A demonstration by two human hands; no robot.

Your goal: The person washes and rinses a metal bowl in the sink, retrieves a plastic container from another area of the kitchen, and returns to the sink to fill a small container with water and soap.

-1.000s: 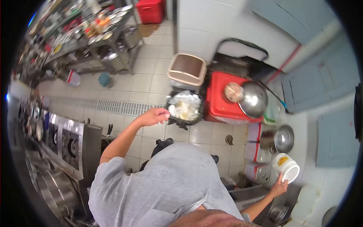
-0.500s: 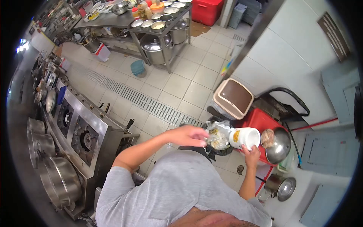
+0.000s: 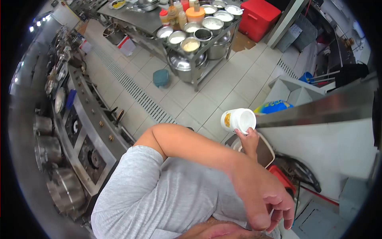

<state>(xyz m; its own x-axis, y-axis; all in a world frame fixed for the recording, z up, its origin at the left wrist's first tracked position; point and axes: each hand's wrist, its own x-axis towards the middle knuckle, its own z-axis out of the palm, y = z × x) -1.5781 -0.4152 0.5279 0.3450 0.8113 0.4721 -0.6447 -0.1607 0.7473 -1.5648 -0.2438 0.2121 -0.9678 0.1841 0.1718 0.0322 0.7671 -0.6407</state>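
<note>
One white tub (image 3: 238, 120), right of middle, points longways across, round end facing right; our right hand (image 3: 249, 139) pinches its low edge; our left hand (image 3: 268, 197), lower right, is half open, fingers bent

This was a restaurant-style kitchen: a bank of gas burners (image 3: 94, 159) with steel pots (image 3: 65, 190) along its outer edge, and bowls of ingredients (image 3: 191, 45) crowding one corner of a metal worktop (image 3: 137, 20).

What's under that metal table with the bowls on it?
Under the metal table, at least two large pots stand on a low shelf. The nearer one's lid hides its contents; the tabletop covers what's behind.
</note>
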